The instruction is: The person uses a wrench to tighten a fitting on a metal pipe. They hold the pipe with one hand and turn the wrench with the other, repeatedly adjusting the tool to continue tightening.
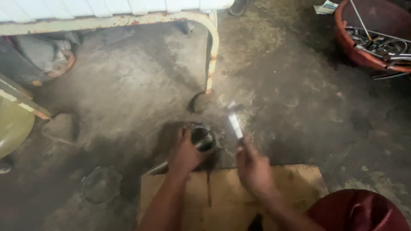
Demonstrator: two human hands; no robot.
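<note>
Nearest to us, at the lower right edge, a dark red rounded thing [357, 211], perhaps cloth over a knee, fills the corner. Just left of it lies a flat sheet of brown cardboard [295, 184], and both our forearms cross it. Our left hand [185, 155] reaches past the cardboard's far edge and wraps its fingers around a dark metal cylinder [204, 137], open at the top, standing on the grimy concrete floor [128, 98]. A thin metal rod [156, 168] slants from under that hand down toward the cardboard's left corner. Our right hand [253, 167], right of the cylinder and blurred, pinches a narrow pale strip [234, 124] that points up and away from us; we cannot tell what the strip is made of.

Left of the cardboard a dark round disc [101, 185] rests flat on the floor. Beyond the cylinder a rusty, cream-painted tube frame [212, 51] bends down to the floor. Well to the right of the cylinder, at the top corner, a red-brown basin [347, 45] holds a tangle of metal tools [379, 42].
</note>
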